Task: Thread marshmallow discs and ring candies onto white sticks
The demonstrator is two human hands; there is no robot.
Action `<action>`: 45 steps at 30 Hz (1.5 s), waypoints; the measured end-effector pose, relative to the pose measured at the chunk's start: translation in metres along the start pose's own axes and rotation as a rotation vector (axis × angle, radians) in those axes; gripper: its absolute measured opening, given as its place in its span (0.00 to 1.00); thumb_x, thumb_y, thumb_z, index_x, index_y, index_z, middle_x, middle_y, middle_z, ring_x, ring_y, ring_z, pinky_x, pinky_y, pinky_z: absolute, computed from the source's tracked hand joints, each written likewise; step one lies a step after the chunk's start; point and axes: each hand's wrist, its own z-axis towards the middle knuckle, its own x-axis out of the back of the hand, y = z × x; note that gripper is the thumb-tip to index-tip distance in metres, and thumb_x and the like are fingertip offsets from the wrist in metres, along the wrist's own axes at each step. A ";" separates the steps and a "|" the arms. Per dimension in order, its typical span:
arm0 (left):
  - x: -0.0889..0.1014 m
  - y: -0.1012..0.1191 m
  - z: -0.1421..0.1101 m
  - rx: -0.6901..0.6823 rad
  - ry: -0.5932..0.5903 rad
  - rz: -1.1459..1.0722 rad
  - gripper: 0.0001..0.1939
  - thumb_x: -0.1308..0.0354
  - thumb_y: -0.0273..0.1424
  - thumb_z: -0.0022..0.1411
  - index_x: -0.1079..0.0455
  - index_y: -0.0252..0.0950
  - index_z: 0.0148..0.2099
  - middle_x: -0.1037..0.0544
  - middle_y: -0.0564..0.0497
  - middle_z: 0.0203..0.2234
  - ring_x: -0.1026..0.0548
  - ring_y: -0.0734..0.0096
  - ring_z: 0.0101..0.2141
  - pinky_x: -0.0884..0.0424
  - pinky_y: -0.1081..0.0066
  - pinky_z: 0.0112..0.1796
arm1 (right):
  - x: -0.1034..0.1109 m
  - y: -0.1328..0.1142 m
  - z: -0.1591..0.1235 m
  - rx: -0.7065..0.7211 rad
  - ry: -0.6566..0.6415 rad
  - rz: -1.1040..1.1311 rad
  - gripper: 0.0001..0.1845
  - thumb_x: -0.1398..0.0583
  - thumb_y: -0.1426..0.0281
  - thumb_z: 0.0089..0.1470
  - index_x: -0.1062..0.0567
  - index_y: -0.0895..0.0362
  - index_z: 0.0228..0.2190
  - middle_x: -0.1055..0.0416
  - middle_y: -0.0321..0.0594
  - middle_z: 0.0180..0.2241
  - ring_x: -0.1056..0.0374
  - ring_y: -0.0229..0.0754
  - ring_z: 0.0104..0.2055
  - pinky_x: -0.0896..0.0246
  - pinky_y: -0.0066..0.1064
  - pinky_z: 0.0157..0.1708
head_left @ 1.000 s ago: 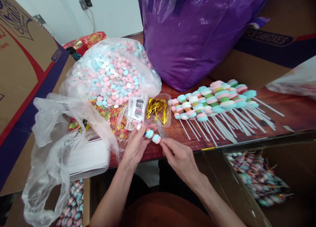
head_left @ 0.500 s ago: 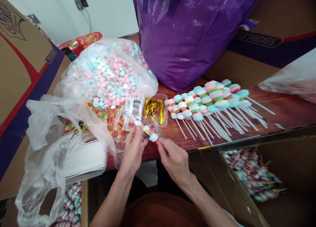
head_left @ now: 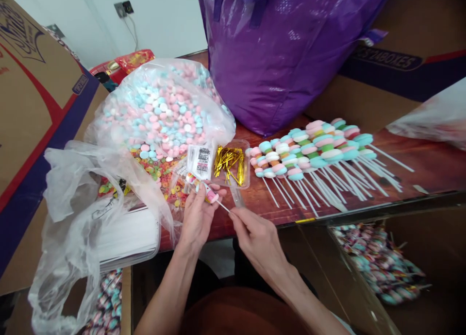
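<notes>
My left hand (head_left: 197, 214) grips a small printed clear sleeve (head_left: 203, 190) with a candy skewer inside it. My right hand (head_left: 255, 234) pinches the white stick end (head_left: 223, 207) that pokes out of the sleeve. Both hands hover over the near edge of the wooden table (head_left: 422, 167). Just beyond them sit a clear tray of gold twist ties (head_left: 230, 162) and a stack of printed sleeves (head_left: 201, 163).
A big clear bag of pink, blue and white candies (head_left: 160, 112) lies at the left, with ring candies (head_left: 160, 172) below it. Finished skewers (head_left: 313, 150) lie at the right. A purple bag (head_left: 287, 48) stands behind. Cardboard boxes (head_left: 32, 92) flank the table; wrapped skewers (head_left: 378, 264) fill a lower box.
The candies on the stick have gone from bare between my hands into the sleeve. My right hand now holds only the stick end, slightly lower.
</notes>
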 end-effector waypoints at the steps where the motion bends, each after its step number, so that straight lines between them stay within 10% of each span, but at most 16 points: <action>1: 0.001 0.002 0.001 -0.001 0.006 -0.004 0.14 0.31 0.37 0.56 0.27 0.34 0.40 0.21 0.51 0.33 0.21 0.71 0.36 0.27 0.65 0.47 | 0.004 0.000 -0.002 -0.043 -0.059 0.049 0.14 0.47 0.71 0.65 0.25 0.55 0.30 0.31 0.34 0.21 0.34 0.35 0.22 0.41 0.25 0.26; 5: -0.001 -0.004 -0.002 0.029 -0.032 0.019 0.14 0.31 0.34 0.56 0.26 0.34 0.41 0.24 0.54 0.30 0.24 0.75 0.33 0.27 0.68 0.45 | 0.005 -0.003 -0.004 -0.129 -0.155 0.207 0.15 0.46 0.70 0.64 0.29 0.56 0.25 0.37 0.30 0.17 0.40 0.33 0.19 0.44 0.24 0.23; 18: 0.005 -0.008 -0.009 0.094 -0.008 0.100 0.21 0.29 0.41 0.52 0.27 0.33 0.42 0.19 0.47 0.32 0.19 0.60 0.39 0.26 0.63 0.46 | -0.018 -0.002 -0.008 0.041 0.119 0.090 0.11 0.46 0.74 0.65 0.24 0.56 0.35 0.22 0.41 0.30 0.27 0.38 0.28 0.36 0.26 0.31; 26: 0.004 -0.021 -0.021 0.058 -0.089 0.121 0.18 0.34 0.40 0.59 0.26 0.32 0.46 0.18 0.44 0.35 0.20 0.60 0.43 0.27 0.64 0.46 | -0.006 -0.004 -0.004 -0.324 -0.074 0.459 0.17 0.43 0.64 0.61 0.30 0.56 0.22 0.40 0.30 0.17 0.43 0.33 0.19 0.47 0.24 0.20; 34: 0.011 -0.020 -0.025 -0.138 -0.090 0.272 0.13 0.38 0.39 0.63 0.22 0.36 0.45 0.20 0.44 0.48 0.26 0.61 0.52 0.33 0.65 0.55 | -0.020 -0.016 0.006 -0.433 -0.094 0.699 0.13 0.41 0.59 0.61 0.28 0.55 0.29 0.35 0.32 0.24 0.40 0.35 0.25 0.43 0.25 0.26; 39: 0.015 0.001 -0.029 -0.026 -0.163 0.136 0.16 0.35 0.39 0.61 0.24 0.36 0.48 0.20 0.43 0.42 0.24 0.63 0.43 0.27 0.65 0.45 | -0.025 -0.030 0.020 -0.645 -0.192 1.072 0.24 0.42 0.52 0.59 0.36 0.55 0.21 0.49 0.25 0.14 0.59 0.30 0.16 0.62 0.25 0.17; 45: 0.023 0.015 -0.023 -0.094 -0.093 -0.116 0.14 0.29 0.34 0.54 0.30 0.34 0.28 0.30 0.53 0.24 0.30 0.74 0.30 0.30 0.74 0.33 | 0.000 -0.032 0.043 -0.147 -0.543 0.332 0.16 0.46 0.69 0.64 0.27 0.57 0.25 0.29 0.36 0.23 0.35 0.37 0.27 0.45 0.28 0.30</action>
